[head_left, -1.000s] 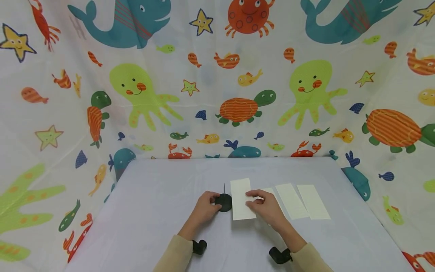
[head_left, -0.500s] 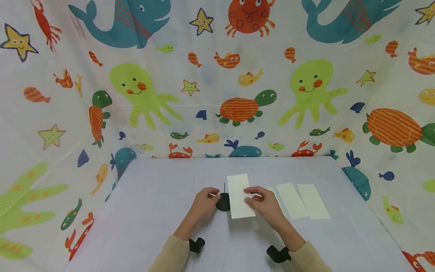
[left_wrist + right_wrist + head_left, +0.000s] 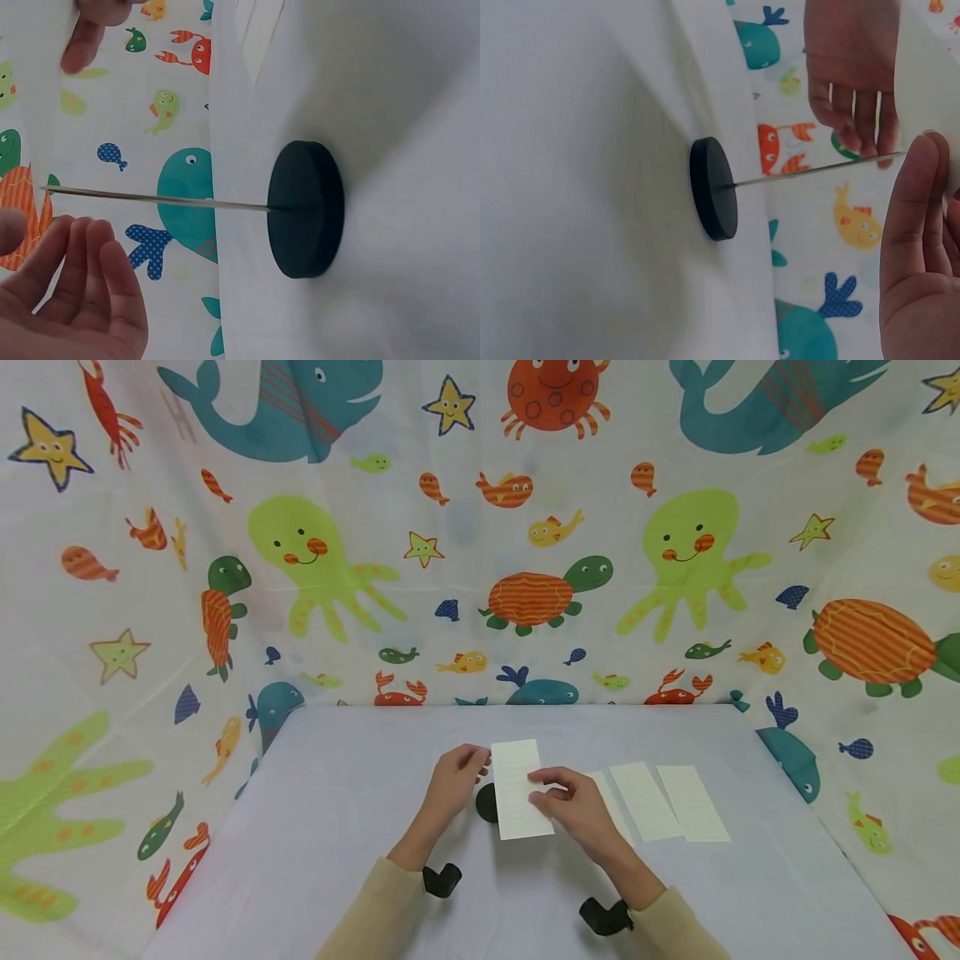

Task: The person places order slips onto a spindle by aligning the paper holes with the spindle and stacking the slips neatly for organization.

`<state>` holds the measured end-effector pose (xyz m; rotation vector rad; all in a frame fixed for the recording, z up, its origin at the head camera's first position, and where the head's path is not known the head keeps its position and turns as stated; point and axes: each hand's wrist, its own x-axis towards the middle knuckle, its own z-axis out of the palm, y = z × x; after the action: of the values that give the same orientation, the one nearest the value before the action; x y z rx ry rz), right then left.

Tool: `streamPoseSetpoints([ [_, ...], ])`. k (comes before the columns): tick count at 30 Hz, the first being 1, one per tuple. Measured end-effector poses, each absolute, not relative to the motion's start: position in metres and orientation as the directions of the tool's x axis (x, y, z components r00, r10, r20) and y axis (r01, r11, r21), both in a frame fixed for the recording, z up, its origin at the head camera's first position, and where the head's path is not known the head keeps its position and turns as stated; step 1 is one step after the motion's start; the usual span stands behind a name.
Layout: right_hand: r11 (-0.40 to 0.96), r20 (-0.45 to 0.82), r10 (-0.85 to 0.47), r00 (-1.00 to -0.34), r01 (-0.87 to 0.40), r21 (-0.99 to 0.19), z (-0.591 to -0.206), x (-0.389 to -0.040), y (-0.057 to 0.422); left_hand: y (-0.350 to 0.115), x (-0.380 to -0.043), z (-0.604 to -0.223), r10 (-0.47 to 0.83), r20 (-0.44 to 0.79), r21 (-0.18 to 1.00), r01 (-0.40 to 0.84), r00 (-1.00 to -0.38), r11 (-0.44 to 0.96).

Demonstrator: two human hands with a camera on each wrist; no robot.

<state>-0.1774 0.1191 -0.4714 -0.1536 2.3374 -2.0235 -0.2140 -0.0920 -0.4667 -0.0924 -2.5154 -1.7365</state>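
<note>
A black round-based paper spike (image 3: 304, 210) stands on the table, its thin metal pin upright; in the head view a slip partly covers it. My right hand (image 3: 573, 806) pinches that cream paper slip (image 3: 517, 793) by its right side, above the base. Near the slip's upper left edge is my left hand (image 3: 453, 781), with fingers bent and a gap between thumb and fingertips in the left wrist view. Those left fingertips (image 3: 90, 225) are close to the pin's tip. In the right wrist view, the held slip (image 3: 926, 82) is beside the tip; whether they touch is unclear.
Several more paper slips lie to the right on the white-covered table (image 3: 360, 827), among them one slip (image 3: 645, 802) beside another slip (image 3: 693, 803). A curtain (image 3: 465, 543) printed with sea animals hangs behind and at both sides.
My left hand has left the spike's base and risen toward the slip's upper left edge. The right hand has carried the slip leftward and slightly up, over the spike in the head view.
</note>
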Motion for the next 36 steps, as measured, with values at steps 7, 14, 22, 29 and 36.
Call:
streamPoseSetpoints([
  [7,0.115,0.024,-0.135,-0.991,-0.039,-0.993,-0.4702,-0.1757,0.1164,-0.0848,-0.2229,-0.4601,-0.053,0.03,0.941,0.011,-0.998,0.338],
  [14,0.127,0.034,-0.162,-0.986,-0.055,-0.99,-0.4717,-0.1754,0.1163,-0.0851,-0.2229,-0.4581,-0.053,0.017,0.952,0.0,-0.998,0.306],
  [22,0.137,0.025,-0.153,-0.988,-0.046,-0.99,-0.4712,-0.1739,0.1148,-0.0867,-0.2213,-0.4594,-0.046,0.003,0.957,-0.011,-0.999,0.29],
  [29,0.145,0.025,-0.144,-0.989,-0.046,-0.988,-0.4702,-0.174,0.113,-0.0881,-0.2223,-0.4608,-0.053,0.009,0.958,-0.007,-0.999,0.287],
  [36,0.152,0.028,-0.142,-0.99,-0.05,-0.987,-0.4708,-0.1741,0.1123,-0.0892,-0.2226,-0.4605,-0.051,0.004,0.958,-0.011,-0.999,0.287],
])
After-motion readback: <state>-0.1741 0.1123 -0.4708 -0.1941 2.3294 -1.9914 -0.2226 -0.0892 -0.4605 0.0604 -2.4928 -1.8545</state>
